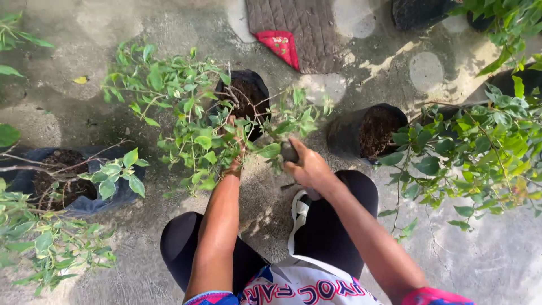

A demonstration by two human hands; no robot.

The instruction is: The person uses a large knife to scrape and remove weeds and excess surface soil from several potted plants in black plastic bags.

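A leafy green plant grows from a black grow bag of dark soil on the concrete ground in front of me. My left hand reaches in among its branches and leaves; the foliage hides most of the fingers, so what it grips is unclear. My right hand is closed around a dark tool handle beside the bag, its working end hidden by leaves. My knees in dark trousers show below both arms.
Another black bag of soil stands at the right with a leafy plant beyond it. A blue-grey bag with bare twigs sits at the left. A brown and red mat lies at the top.
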